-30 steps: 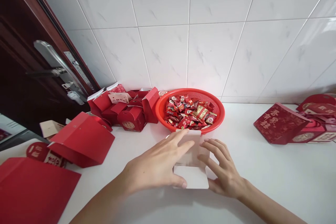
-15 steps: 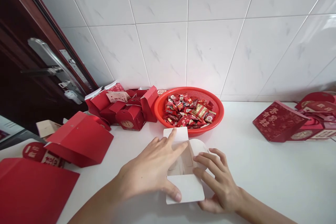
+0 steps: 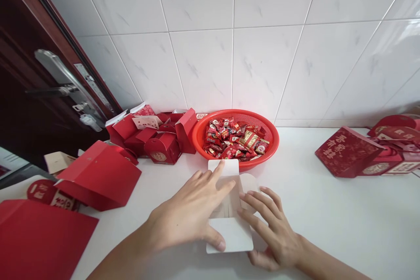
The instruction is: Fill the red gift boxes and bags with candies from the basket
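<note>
A small unfolded paper box [image 3: 229, 234], white on the inside, stands on the white table in front of me with its flaps spread outward. My left hand [image 3: 187, 210] reaches across it from the left, fingers spread, one fingertip on the far flap and the thumb on the near flap. My right hand [image 3: 271, 227] is at the right side, its bent fingers over the rounded side flap and the thumb lower, by the near corner. Just beyond the box is a red plastic basket [image 3: 238, 168] of wrapped candies [image 3: 226, 133].
Several red gift boxes [image 3: 162, 151] crowd the back left. Larger red boxes [image 3: 105, 170] lie at the left and front left. More patterned red boxes [image 3: 349, 151] stand at the right. A tiled wall [image 3: 200, 70] is behind, and a dark door [image 3: 29, 109] with a metal handle is at the left.
The box's far flap has shifted slightly right and its body looks straighter. My right fingers have moved a little left over the side flap. My left hand has barely moved.
</note>
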A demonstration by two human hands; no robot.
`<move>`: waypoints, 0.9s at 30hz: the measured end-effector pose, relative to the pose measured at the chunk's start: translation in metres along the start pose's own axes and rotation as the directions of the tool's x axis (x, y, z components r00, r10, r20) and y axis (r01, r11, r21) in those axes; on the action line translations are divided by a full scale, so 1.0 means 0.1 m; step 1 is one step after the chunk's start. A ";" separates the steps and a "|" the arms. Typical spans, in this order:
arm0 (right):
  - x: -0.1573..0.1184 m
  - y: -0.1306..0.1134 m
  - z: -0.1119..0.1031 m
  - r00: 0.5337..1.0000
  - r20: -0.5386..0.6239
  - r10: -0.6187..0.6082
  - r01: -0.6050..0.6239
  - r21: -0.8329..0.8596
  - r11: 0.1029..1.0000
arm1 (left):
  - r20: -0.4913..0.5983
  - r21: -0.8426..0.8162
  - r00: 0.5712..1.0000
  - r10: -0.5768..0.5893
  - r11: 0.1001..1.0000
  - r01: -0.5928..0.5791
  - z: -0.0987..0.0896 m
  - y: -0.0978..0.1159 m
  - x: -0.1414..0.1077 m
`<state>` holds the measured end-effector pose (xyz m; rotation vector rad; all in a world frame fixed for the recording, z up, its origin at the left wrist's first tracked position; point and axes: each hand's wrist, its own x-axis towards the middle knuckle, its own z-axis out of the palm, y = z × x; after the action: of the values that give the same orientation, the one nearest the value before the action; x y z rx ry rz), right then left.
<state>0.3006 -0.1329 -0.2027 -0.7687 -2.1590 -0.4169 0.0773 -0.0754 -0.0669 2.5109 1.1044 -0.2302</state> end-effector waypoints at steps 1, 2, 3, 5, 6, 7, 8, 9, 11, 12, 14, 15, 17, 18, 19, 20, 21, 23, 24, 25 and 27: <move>0.01 0.01 -0.02 1.000 -0.021 0.002 -0.002 -0.001 1.000 | 0.003 -0.011 1.000 0.013 1.000 -0.013 -0.01 -0.01 -0.01; 0.02 0.03 -0.04 0.999 -0.048 0.011 -0.010 0.003 1.000 | 0.005 -0.021 1.000 0.030 0.999 -0.030 -0.02 -0.01 -0.01; 0.02 0.05 -0.05 0.997 -0.077 0.026 -0.025 0.014 1.000 | 0.008 -0.030 0.999 0.051 0.998 -0.051 -0.03 -0.02 -0.02; 0.02 0.13 -0.08 0.987 -0.138 0.081 -0.076 0.047 0.996 | 0.016 -0.035 0.995 0.097 0.995 -0.097 -0.07 -0.04 -0.05; 0.01 0.18 -0.09 0.979 -0.163 0.121 -0.111 0.070 0.991 | 0.019 -0.033 0.993 0.120 0.992 -0.120 -0.08 -0.05 -0.06; -0.01 0.23 -0.09 0.968 -0.180 0.173 -0.158 0.094 0.983 | 0.020 -0.032 0.989 0.145 0.989 -0.144 -0.10 -0.06 -0.07; -0.02 0.27 -0.08 0.953 -0.186 0.238 -0.219 0.119 0.969 | 0.010 -0.034 0.985 0.170 0.985 -0.169 -0.12 -0.07 -0.07; -0.04 0.31 -0.06 0.935 -0.180 0.306 -0.283 0.140 0.949 | -0.009 -0.040 0.981 0.194 0.980 -0.194 -0.14 -0.09 -0.08; -0.07 0.37 -0.01 0.902 -0.141 0.408 -0.383 0.173 0.907 | -0.066 -0.051 0.970 0.235 0.970 -0.238 -0.18 -0.12 -0.08; -0.08 0.38 0.03 0.893 -0.113 0.435 -0.412 0.184 0.893 | -0.105 -0.054 0.963 0.247 0.966 -0.253 -0.21 -0.14 -0.07; -0.08 0.38 0.10 0.894 -0.046 0.446 -0.430 0.196 0.881 | -0.204 -0.057 0.947 0.249 0.963 -0.265 -0.26 -0.19 -0.03; -0.08 0.37 0.13 0.900 -0.009 0.435 -0.425 0.200 0.883 | -0.262 -0.062 0.935 0.241 0.962 -0.265 -0.28 -0.23 0.01; -0.07 0.35 0.18 0.911 0.068 0.407 -0.412 0.197 0.890 | -0.384 -0.085 0.900 0.207 0.962 -0.258 -0.32 -0.33 0.13; -0.07 0.34 0.20 0.914 0.102 0.393 -0.406 0.187 0.895 | -0.442 -0.099 0.877 0.187 0.962 -0.254 -0.34 -0.40 0.20; -0.07 0.33 0.22 0.915 0.131 0.381 -0.400 0.175 0.900 | -0.490 -0.114 0.857 0.161 0.963 -0.246 -0.35 -0.49 0.29; -0.07 0.32 0.24 0.915 0.155 0.374 -0.397 0.161 0.904 | -0.531 -0.126 0.837 0.136 0.963 -0.236 -0.36 -0.58 0.39; -0.07 0.32 0.25 0.911 0.176 0.374 -0.400 0.145 0.905 | -0.577 -0.130 0.808 0.121 0.963 -0.236 -0.37 -0.67 0.49; -0.08 0.31 0.27 0.901 0.204 0.382 -0.410 0.116 0.905 | -0.577 -0.141 0.814 0.068 0.973 -0.181 -0.41 -0.86 0.71; -0.09 0.31 0.28 0.897 0.207 0.390 -0.417 0.103 0.903 | -0.557 -0.140 0.830 0.037 0.981 -0.138 -0.43 -0.94 0.83; -0.09 0.30 0.29 0.894 0.207 0.397 -0.422 0.093 0.902 | -0.526 -0.136 0.850 0.007 0.986 -0.092 -0.46 -1.01 0.94; -0.11 0.30 0.30 0.889 0.204 0.410 -0.431 0.075 0.899 | -0.443 -0.117 0.896 -0.032 0.993 -0.022 -0.52 -1.10 1.15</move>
<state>0.3080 -0.0983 -0.2288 -1.2135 -2.0802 0.0109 0.0741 0.0909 -0.0850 2.5147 1.2459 0.4227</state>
